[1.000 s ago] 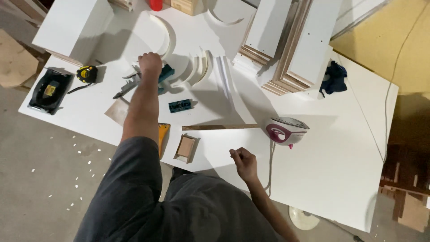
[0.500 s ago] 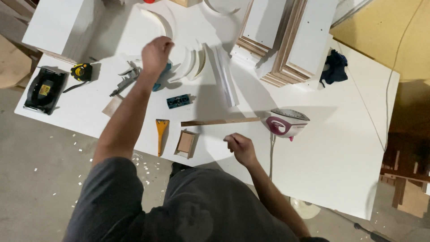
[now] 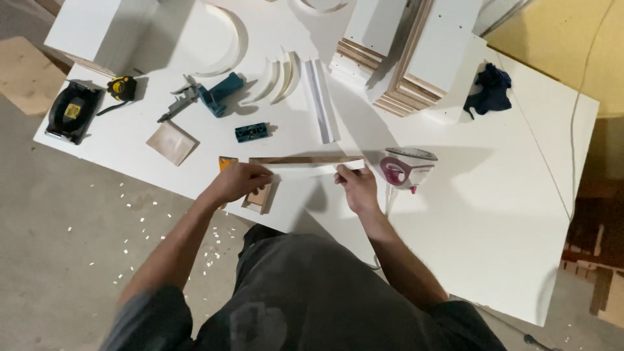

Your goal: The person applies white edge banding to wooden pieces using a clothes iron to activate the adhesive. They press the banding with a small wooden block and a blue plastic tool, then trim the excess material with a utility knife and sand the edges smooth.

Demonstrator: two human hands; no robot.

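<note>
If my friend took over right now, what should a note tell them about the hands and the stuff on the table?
Left hand: fingers closed on the left end of a thin white strip.
Right hand: pinching the strip's right end.
The strip is stretched between both hands along a narrow panel whose brown edge shows, at the front of the white table.
A pink and white iron stands just right of the right hand; a small wooden block lies under the left hand.
Done: strip lined up along the edge.
Left: the iron is untouched.

The counter is white, and the strip is brown wood with a white face. The iron is white and magenta; the clamp is teal, the cloth dark blue.
</note>
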